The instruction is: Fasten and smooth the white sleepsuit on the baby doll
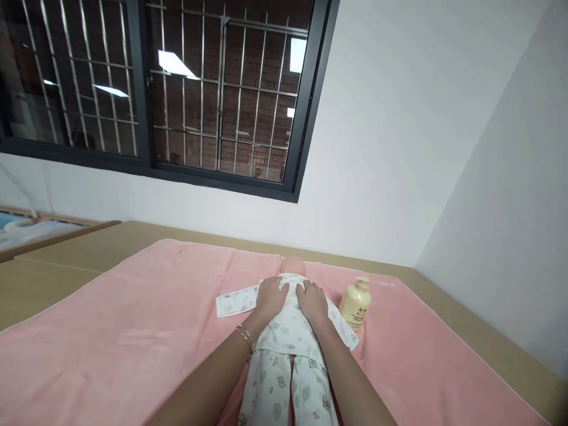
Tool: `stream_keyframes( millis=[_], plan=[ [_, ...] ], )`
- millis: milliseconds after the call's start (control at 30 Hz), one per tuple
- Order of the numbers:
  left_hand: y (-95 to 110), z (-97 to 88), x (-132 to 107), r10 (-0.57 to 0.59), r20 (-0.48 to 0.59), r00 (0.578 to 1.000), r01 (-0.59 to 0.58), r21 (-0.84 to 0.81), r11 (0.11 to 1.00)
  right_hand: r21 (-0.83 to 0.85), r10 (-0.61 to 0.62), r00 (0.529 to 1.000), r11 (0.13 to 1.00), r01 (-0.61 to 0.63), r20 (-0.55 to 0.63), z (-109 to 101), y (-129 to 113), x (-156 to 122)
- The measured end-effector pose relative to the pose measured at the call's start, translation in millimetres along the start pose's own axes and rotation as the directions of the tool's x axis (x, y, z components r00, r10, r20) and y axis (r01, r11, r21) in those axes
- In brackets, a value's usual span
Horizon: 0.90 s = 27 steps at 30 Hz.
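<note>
While the doll [287, 337] is laid lengthwise on the pink mat [133, 319], its long axis is aimed straight ahead, with the head pointed toward the wall [377, 148] and the legs directed back the opposite way. Its upper body is placed directly under the grip, touched equally by the left hand [271, 297] and the right hand [313, 300], both unclenched and laid palm-down, fingers spread. Just beside the right-side sleeve [345, 330], a pump bottle [355, 305] is stood on the mat.
</note>
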<state>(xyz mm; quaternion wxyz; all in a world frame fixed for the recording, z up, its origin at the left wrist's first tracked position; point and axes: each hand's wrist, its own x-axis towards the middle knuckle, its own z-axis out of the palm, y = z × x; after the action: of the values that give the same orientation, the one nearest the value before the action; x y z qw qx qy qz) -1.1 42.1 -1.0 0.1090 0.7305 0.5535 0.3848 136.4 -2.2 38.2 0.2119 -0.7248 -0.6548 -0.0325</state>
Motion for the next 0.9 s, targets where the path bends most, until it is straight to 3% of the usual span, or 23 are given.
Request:
stream_keyframes(
  millis=[900],
  plan=[
    [-0.2, -1.3, -0.7, 0.0, -0.005, 1.0, 0.0, -0.036, 0.999, -0.037, 0.06, 0.998, 0.998, -0.059, 0.025, -8.3, -6.4, -2.9]
  ],
)
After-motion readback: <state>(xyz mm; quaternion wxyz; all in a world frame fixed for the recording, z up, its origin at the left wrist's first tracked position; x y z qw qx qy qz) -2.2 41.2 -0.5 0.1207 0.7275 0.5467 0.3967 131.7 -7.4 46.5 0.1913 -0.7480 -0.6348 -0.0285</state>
